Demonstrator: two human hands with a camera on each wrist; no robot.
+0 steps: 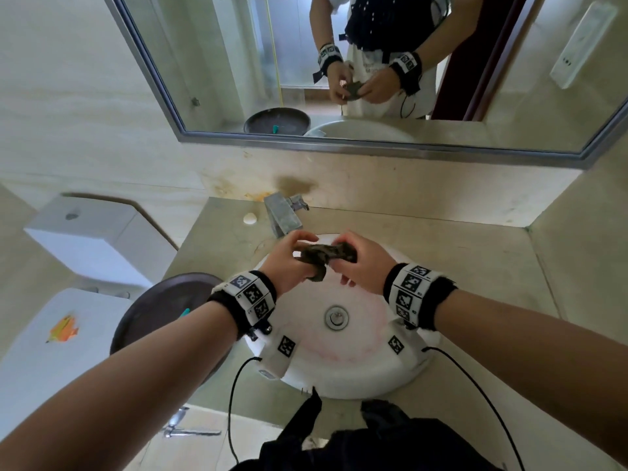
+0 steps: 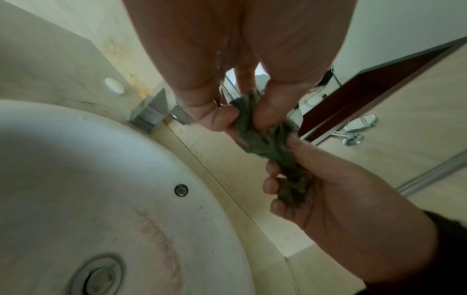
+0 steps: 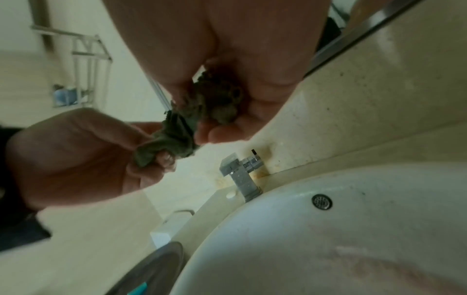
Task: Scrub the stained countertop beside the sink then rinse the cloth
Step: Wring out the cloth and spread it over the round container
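Note:
A dark green cloth (image 1: 324,254) is twisted into a rope between both hands, above the white sink (image 1: 370,375). My left hand (image 1: 292,263) grips its left end with curled fingers. My right hand (image 1: 356,263) grips the other end in its palm. In the left wrist view the cloth (image 2: 262,143) runs from my left fingers (image 2: 217,117) down into the right hand (image 2: 328,191), and drops of water run off the left palm. In the right wrist view the cloth (image 3: 187,127) bunches in the right palm (image 3: 240,111). The beige countertop (image 1: 458,253) surrounds the sink.
A square metal tap (image 1: 283,212) stands just behind the hands, with orange-brown stains on the wall (image 1: 238,190) behind it. A dark round basin (image 1: 159,311) sits on the counter at the left. A toilet (image 1: 68,266) is further left. A mirror (image 1: 339,62) hangs above.

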